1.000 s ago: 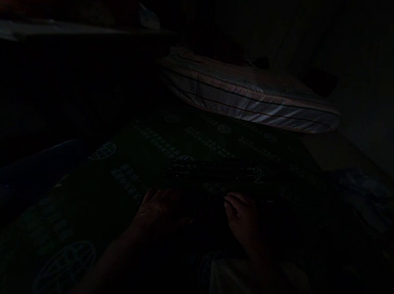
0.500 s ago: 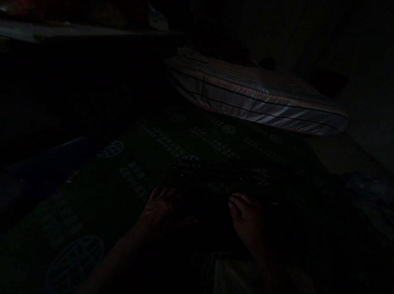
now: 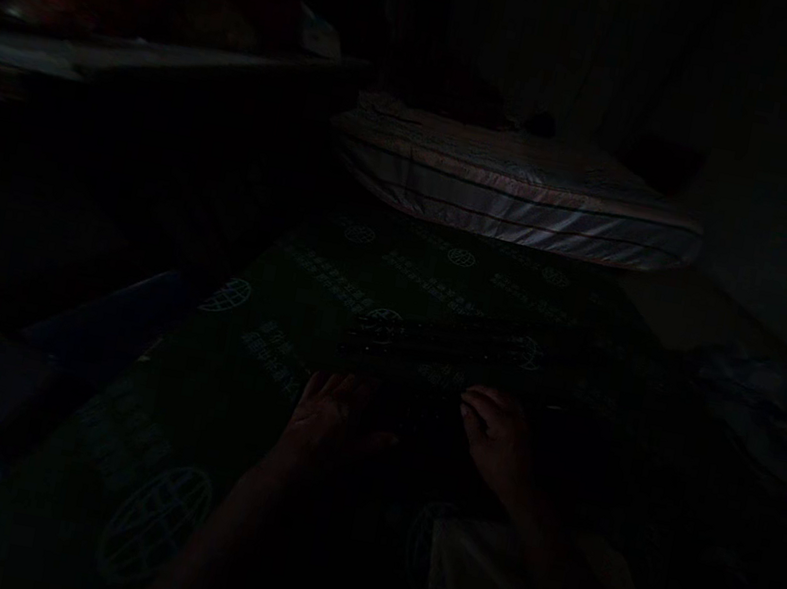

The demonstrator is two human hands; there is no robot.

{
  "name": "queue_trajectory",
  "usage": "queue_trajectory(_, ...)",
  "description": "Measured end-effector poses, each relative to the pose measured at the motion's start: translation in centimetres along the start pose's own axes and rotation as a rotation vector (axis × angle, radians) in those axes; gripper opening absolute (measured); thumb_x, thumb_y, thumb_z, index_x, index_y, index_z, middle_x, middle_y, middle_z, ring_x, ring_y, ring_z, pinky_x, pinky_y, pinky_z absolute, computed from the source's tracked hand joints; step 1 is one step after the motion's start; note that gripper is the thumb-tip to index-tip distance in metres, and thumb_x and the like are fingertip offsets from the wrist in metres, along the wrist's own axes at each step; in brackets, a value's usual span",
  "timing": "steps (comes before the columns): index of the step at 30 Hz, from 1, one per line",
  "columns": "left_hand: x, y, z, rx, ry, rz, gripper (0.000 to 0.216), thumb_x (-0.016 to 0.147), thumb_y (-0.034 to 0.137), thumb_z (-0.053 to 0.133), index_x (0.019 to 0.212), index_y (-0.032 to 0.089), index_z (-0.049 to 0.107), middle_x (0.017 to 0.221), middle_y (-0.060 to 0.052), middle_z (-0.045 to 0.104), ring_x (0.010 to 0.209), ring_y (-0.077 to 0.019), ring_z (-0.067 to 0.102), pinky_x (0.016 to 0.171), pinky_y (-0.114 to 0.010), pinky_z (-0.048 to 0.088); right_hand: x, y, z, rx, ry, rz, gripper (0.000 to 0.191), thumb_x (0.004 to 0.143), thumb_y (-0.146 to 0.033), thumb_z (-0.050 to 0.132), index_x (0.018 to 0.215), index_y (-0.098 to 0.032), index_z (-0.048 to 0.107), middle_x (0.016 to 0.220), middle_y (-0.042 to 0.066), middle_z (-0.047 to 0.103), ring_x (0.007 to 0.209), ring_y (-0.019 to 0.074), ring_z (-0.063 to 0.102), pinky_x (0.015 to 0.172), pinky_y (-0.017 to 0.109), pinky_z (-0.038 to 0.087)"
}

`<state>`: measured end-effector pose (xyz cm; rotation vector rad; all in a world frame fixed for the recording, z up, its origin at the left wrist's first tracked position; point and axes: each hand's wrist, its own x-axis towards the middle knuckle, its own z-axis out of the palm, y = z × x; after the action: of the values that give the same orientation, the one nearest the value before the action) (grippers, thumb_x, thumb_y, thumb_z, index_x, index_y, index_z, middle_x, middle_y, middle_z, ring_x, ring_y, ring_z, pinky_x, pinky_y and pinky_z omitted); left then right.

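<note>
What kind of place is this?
Probably a dim bedroom: a mattress lies at the back, a green printed mat spreads before it, and a shelf runs along the left.

Head camera, one view, very dim.
It looks forward and down from close above the left hand [image 3: 327,415] and right hand [image 3: 499,440], over a printed mat [image 3: 210,384] toward a striped mattress [image 3: 518,195].

A very dark room: a striped mattress [image 3: 518,195] lies beyond a printed green floor mat [image 3: 188,421].
</note>
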<state>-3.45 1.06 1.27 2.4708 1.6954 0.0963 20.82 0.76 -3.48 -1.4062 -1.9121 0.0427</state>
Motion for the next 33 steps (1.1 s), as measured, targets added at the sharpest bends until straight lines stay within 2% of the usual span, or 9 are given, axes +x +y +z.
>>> queue_trajectory(22,-0.16,0.38,-0.49,-0.015,0.007,-0.014,0.065,0.078,0.059,0.056,0.126,0.015,0.051,0.125,-0.013,0.057,0.115,-0.0323,0.049,0.101,-0.051,0.03,-0.02,0.15,0.11,-0.007,-0.018,0.012,0.023,0.086,-0.024,0.048,0.089,-0.022,0.071,0.097,0.007,0.07,0.09,0.0206,0.064,0.084,0.038,0.05)
queue_trajectory(33,-0.01,-0.31,0.49,0.018,0.031,0.008,0.066,0.077,0.062,0.053,0.126,0.019,0.051,0.125,-0.012,0.057,0.113,-0.0325,0.051,0.099,-0.052,0.031,-0.16,0.08,0.24,-0.01,0.008,0.016,0.023,0.086,-0.025,0.048,0.09,-0.022,0.071,0.099,0.008,0.07,0.092,0.0212,0.064,0.085,0.039,0.05)
